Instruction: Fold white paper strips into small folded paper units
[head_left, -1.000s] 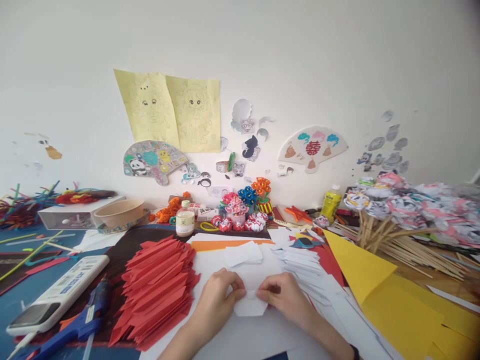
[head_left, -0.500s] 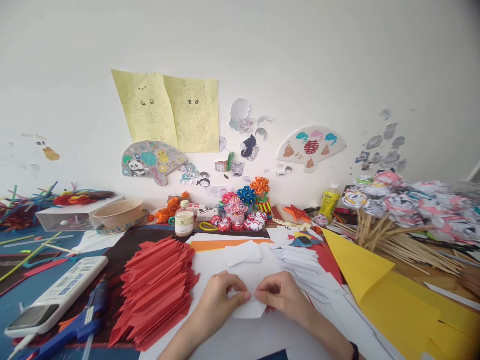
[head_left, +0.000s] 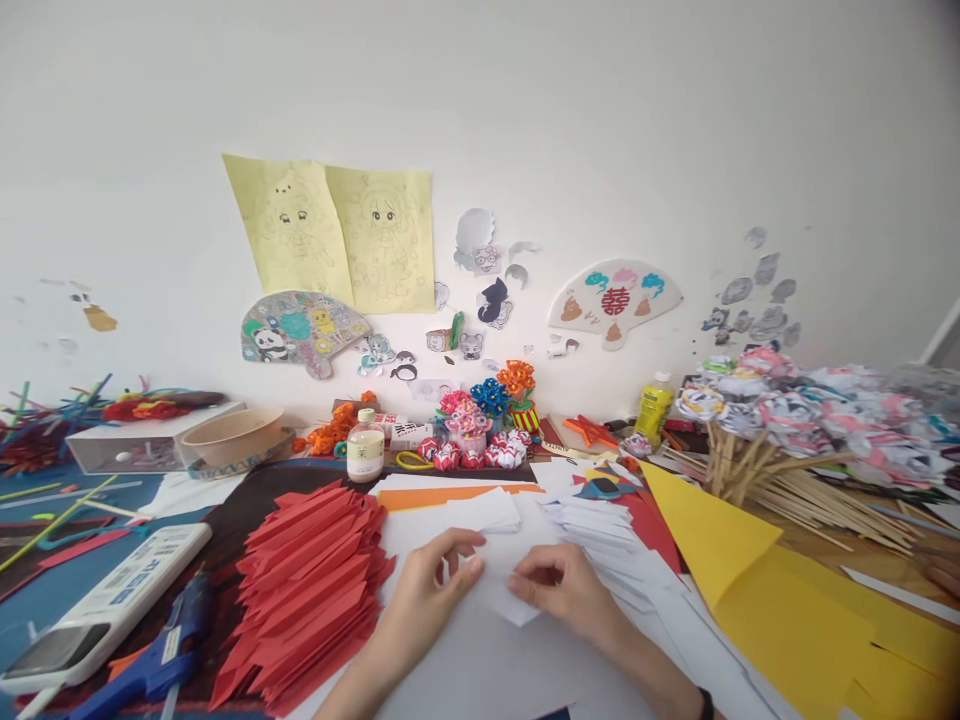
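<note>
Fingers (head_left: 469,562) of the left hand (head_left: 427,600) pinch the left edge of a small white paper (head_left: 504,590), thumb and forefinger closed on it, while the right hand (head_left: 564,588) grips the same paper from the right, its fingers curled over the upper edge. The paper lies low on a white sheet (head_left: 480,670) on the desk (head_left: 45,590), near the middle of the near side, with its lower corner pointing toward the person. Just left of the left hand sits a stack of folded red pieces (head_left: 307,590), fanned and overlapping. Just beyond the hands lies a small pile of white slips (head_left: 487,510), and to the right of that a row of folded white pieces (head_left: 600,530) runs toward the right hand. Yellow paper (head_left: 757,580) covers the right near part of the desk, with its point toward the far side. At the near left lie a white remote (head_left: 112,605) and a blue glue gun (head_left: 154,670), side by side. Farther back, a small bottle (head_left: 365,446) stands beside paper flowers (head_left: 484,425), and a yellow bottle (head_left: 654,405) stands to the right of them. On the far right is a heap of paper flowers on wooden sticks (head_left: 795,470). Two yellow drawings (head_left: 337,235) and paper cut-outs hang on the wall behind.
</note>
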